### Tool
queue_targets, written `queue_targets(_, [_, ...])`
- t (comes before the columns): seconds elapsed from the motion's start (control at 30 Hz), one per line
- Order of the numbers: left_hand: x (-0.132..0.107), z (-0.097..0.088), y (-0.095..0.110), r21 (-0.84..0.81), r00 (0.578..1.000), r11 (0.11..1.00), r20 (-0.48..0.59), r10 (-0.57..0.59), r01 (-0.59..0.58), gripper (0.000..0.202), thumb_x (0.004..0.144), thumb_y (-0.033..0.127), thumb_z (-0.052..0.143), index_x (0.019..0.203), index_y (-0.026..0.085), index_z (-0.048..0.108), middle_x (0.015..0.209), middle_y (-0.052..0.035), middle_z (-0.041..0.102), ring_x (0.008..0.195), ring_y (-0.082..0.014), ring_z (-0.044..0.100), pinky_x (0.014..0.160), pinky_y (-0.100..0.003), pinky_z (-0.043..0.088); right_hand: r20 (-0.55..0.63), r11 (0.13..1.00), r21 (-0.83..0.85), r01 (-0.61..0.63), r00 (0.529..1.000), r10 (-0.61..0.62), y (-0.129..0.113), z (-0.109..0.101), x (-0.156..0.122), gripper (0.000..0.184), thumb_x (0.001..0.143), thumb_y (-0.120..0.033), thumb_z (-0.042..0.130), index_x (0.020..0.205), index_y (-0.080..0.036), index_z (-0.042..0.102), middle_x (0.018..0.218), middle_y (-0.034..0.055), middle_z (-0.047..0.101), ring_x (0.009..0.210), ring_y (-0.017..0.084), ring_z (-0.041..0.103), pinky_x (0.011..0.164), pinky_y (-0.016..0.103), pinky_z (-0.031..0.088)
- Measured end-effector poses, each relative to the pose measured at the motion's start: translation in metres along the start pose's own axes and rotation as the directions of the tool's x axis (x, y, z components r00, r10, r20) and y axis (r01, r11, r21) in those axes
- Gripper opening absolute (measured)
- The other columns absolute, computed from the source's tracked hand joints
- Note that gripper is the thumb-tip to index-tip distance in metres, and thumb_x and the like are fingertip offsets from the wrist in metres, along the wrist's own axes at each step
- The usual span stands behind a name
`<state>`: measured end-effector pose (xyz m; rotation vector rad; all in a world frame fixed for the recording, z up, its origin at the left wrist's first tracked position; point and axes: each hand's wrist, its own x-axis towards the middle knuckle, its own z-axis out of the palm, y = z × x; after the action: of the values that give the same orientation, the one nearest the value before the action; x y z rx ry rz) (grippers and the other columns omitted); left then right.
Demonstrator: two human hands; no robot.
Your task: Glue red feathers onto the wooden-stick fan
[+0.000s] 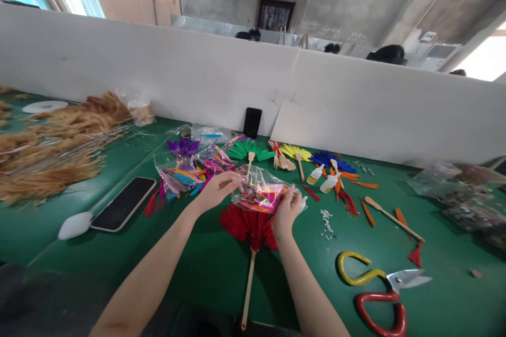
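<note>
A clear plastic bag of coloured feathers is held above the green table between both hands. My left hand pinches its left upper edge. My right hand grips the bag's right lower edge with fingers curled. Directly under the bag lies a red feather fan on a long wooden stick that points toward me.
A phone and a white oval object lie at left, beside piles of tan dried grass. More feather bags, finished green, yellow and blue fans, glue bottles, white beads and scissors lie to the right. A white partition stands behind.
</note>
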<state>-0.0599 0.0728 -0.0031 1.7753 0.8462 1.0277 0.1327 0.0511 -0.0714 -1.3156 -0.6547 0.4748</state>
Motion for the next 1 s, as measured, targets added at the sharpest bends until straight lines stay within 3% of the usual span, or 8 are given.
queue_targets(0.13, [-0.001,-0.004,0.004,-0.029,0.989,0.998,0.137,-0.053,0.057,0.026,0.074,0.044,0.068,0.074,0.018,0.066,0.104,-0.0066,0.061,0.084,-0.0177,0.061,0.070,-0.028,0.050,-0.028,0.996,-0.071,0.046,0.998,-0.048,0.000,-0.001,0.002,0.031,0.085,-0.052,0.041,0.076,-0.022,0.042,0.066,-0.0039,0.041,0.062,0.015,0.041,0.061,0.029,0.039])
queue_targets(0.3, [-0.004,-0.010,0.011,0.031,0.951,0.994,0.290,-0.109,0.104,0.020,0.074,0.039,0.069,0.080,0.021,0.068,0.114,-0.0053,0.059,0.097,-0.0205,0.060,0.081,-0.032,0.049,-0.028,0.985,-0.152,0.076,0.996,-0.081,-0.004,-0.003,0.003,0.034,0.083,-0.055,0.043,0.077,-0.021,0.044,0.068,-0.0020,0.046,0.063,0.016,0.044,0.061,0.030,0.039])
queue_targets(0.53, [-0.003,-0.009,0.010,0.182,0.934,0.982,0.339,-0.115,0.055,0.022,0.079,0.040,0.064,0.073,0.019,0.062,0.114,-0.0054,0.057,0.113,-0.0236,0.051,0.094,-0.035,0.041,0.015,0.977,-0.173,0.127,0.992,-0.127,-0.019,-0.003,0.001,0.032,0.087,-0.052,0.041,0.079,-0.020,0.043,0.068,-0.0004,0.052,0.063,0.016,0.051,0.061,0.029,0.041])
queue_targets(0.7, [-0.001,-0.013,0.014,0.212,0.893,0.974,0.421,-0.159,0.074,0.020,0.075,0.037,0.068,0.075,0.019,0.060,0.116,-0.0053,0.055,0.119,-0.0244,0.047,0.096,-0.033,0.039,0.018,0.976,-0.183,0.118,0.993,-0.116,-0.022,-0.003,0.000,0.034,0.088,-0.053,0.039,0.079,-0.020,0.043,0.067,-0.0006,0.052,0.059,0.014,0.050,0.057,0.027,0.041])
queue_targets(0.83, [0.000,-0.017,0.012,0.210,0.874,0.974,0.456,-0.170,0.080,0.019,0.079,0.038,0.065,0.077,0.019,0.062,0.114,-0.0048,0.056,0.119,-0.0226,0.047,0.094,-0.031,0.039,0.014,0.970,-0.203,0.133,0.991,-0.133,-0.024,-0.002,-0.002,0.036,0.089,-0.054,0.037,0.079,-0.020,0.043,0.065,-0.0015,0.050,0.058,0.014,0.049,0.057,0.028,0.040])
queue_targets(1.0, [0.000,-0.017,0.005,0.177,0.901,0.982,0.412,-0.136,0.068,0.027,0.087,0.041,0.054,0.073,0.019,0.062,0.096,-0.0040,0.061,0.102,-0.0204,0.055,0.083,-0.028,0.044,0.026,0.963,-0.226,0.143,0.990,-0.141,-0.028,-0.003,-0.005,0.035,0.090,-0.053,0.035,0.080,-0.021,0.043,0.064,-0.0029,0.047,0.057,0.014,0.045,0.058,0.028,0.038])
